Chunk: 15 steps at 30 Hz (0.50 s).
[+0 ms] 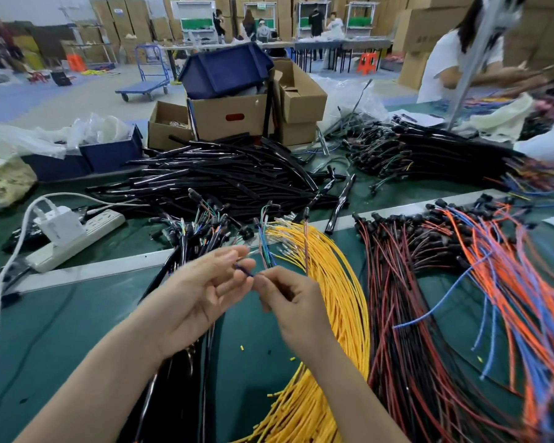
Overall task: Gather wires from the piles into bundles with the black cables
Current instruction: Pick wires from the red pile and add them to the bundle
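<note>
right hand (288,298) pinches a thin blue wire (244,270) between thumb and curled fingertips, hold looks firm. left hand (199,295) sits palm-up with fingers half bent and the wire's other end at its fingertips; blur there, can't tell if it's actually pinching. visible run of wire is short, axis roughly left-right between the 2 hands, sloping slightly down toward the right one

black cables (179,378) lie directly under the left hand and wrist, long axis near-to-far, plug ends fanned out beyond the fingers. so the wire sits crosswise above them; my read is it needs turning to lie along them, and left is the nearer hand

yellow wires (336,282) just right of the right hand, red and black wires (397,298) beyond those. bare green mat (243,362) between cables and yellow gives working room. power strip (77,238) well off left
</note>
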Motion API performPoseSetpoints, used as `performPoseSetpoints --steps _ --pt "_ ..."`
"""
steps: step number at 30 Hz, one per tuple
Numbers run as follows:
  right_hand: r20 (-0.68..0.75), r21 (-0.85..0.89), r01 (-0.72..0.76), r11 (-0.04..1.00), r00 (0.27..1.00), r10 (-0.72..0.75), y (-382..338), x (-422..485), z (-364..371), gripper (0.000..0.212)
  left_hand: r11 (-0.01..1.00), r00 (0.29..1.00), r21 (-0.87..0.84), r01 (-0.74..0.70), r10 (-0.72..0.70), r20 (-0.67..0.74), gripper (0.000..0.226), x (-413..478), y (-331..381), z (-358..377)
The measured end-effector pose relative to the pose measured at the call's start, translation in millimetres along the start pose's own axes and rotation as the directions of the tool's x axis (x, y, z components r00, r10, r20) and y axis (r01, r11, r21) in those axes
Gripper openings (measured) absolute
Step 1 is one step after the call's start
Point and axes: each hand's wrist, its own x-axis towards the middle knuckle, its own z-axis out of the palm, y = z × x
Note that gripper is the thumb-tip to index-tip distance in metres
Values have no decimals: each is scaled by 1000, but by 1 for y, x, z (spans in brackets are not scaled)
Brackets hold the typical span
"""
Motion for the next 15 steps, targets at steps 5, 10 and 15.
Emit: performPoseSetpoints --steps 5,10,15 --pt "-245 420 -143 896 933 264 12 9 -18 24 909 958 323 -262 286 -27 19 34 31 48" --pt "-369 706 -96 701 795 481 21 16 -42 31 783 902 448 -432 365 231 20 42 -6 115" --pt "-390 860 64 505 722 571 21 21 -57 44 658 890 627 -416 436 133 21 50 -50 106"
